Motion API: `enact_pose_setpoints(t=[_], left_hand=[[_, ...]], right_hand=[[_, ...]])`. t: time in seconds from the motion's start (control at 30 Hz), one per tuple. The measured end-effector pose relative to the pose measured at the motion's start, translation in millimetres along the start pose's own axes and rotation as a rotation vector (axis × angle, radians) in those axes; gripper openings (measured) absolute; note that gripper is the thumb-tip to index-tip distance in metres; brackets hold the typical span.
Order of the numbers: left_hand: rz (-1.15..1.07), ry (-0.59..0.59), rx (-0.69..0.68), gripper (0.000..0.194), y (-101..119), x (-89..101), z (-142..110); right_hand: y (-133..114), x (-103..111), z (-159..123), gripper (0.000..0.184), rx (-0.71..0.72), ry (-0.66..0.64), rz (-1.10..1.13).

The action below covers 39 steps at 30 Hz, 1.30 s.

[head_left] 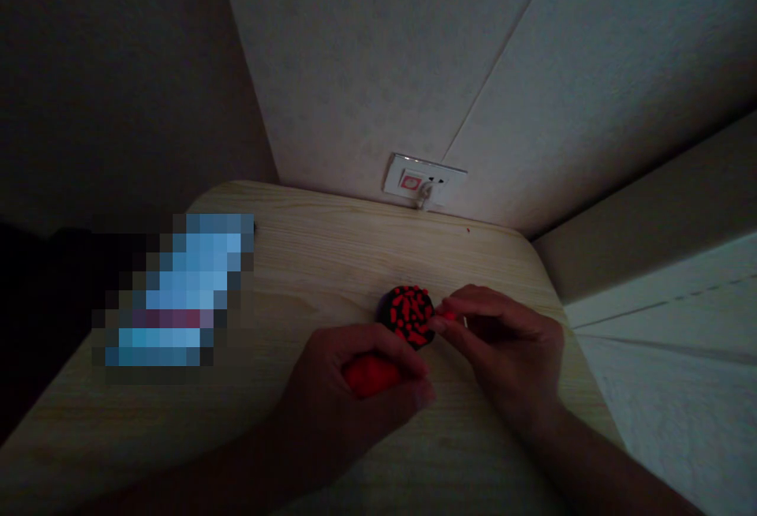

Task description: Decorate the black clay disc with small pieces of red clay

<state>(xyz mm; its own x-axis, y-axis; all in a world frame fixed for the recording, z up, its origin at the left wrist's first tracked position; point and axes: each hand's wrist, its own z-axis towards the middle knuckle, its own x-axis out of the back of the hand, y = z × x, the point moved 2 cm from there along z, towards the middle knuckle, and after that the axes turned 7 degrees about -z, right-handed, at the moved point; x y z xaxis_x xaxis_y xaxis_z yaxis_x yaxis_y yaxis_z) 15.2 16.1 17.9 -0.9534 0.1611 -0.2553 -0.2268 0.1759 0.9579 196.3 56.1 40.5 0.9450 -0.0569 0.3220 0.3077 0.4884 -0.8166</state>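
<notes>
My left hand curls around a lump of soft red stuff that looks like modelling clay, held low over the table. Just beyond it stands a small round black object, its top dotted with many short red bits. At its right edge is my right hand, thumb and fingertips pinched on a small red piece that looks like the same clay. Dim light hides the finer detail, and I cannot tell whether the pinched piece touches the black object.
All this is on a pale wooden table with rounded corners. A blurred-out bright screen lies at the left. Behind the table, a wall socket with a plug sits low on the wall. White furniture or bedding is at the right.
</notes>
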Motion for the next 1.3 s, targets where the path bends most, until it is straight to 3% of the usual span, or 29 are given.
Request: enact_pose_setpoints(t=[0.13, 0.43, 0.57, 0.77, 1.07, 1.3], left_hand=[[0.003, 0.011, 0.009, 0.008, -1, 0.5, 0], [0.020, -0.051, 0.068, 0.010, -1, -1.1, 1], [0.015, -0.051, 0.094, 0.011, -1, -1.1, 2], [0.031, -0.062, 0.129, 0.012, -3, -0.2, 3], [0.044, -0.071, 0.146, 0.015, -2, -0.9, 3], [0.050, -0.069, 0.169, 0.017, -4, 0.0, 3]], right_hand=[[-1, 0, 1, 0.014, -0.012, -0.017, -0.007], [7, 0, 0, 0.022, -0.055, -0.016, 0.021], [8, 1, 0, 0.011, -0.049, -0.027, -0.029], [14, 5, 1, 0.015, -0.149, 0.103, -0.155], [22, 1, -1, 0.019, -0.266, 0.176, 0.075], [13, 2, -6, 0.028, -0.142, 0.080, 0.071]])
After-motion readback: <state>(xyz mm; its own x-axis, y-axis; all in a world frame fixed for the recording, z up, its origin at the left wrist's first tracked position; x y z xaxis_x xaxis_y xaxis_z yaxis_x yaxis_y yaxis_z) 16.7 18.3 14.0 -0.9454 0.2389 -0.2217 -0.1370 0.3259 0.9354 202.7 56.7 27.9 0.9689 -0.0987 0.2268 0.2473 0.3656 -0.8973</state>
